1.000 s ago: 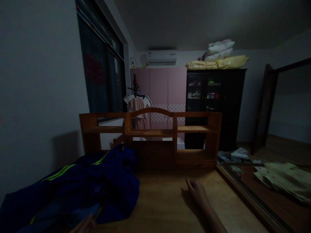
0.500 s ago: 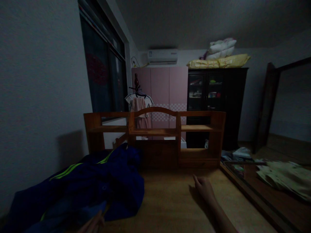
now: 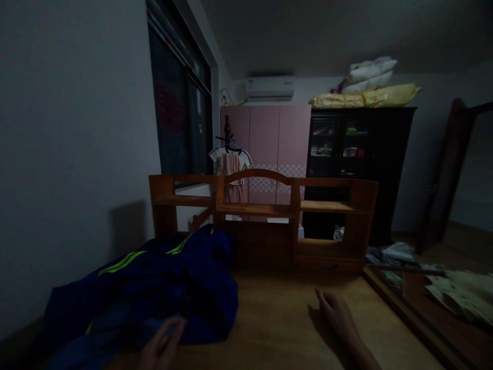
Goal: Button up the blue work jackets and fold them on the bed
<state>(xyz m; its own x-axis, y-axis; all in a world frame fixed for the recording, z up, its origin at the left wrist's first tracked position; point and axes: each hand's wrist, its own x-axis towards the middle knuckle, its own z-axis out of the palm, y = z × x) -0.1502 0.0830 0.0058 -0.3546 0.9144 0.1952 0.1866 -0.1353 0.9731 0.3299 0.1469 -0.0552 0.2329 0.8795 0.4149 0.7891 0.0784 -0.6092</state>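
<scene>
A dark blue jacket with yellow-green stripes (image 3: 154, 288) lies crumpled on the left of a wooden desk (image 3: 277, 324). My left hand (image 3: 162, 347) is at the jacket's near edge, fingers stretched toward the cloth and blurred; nothing shows in its grasp. My right hand (image 3: 337, 313) rests flat on the bare desktop to the right, fingers together and extended, holding nothing. The room is dim.
A wooden desk shelf (image 3: 265, 216) stands along the desk's back edge. Behind it are a pink wardrobe (image 3: 269, 144), a dark cabinet (image 3: 358, 164) with bedding on top, and clothes on a hanger (image 3: 230, 164). Papers (image 3: 458, 293) lie on a surface at right.
My view has shifted left, so everything has slid right in frame. My left hand has risen into view and reached the jacket's edge. My right hand stays on the desk.
</scene>
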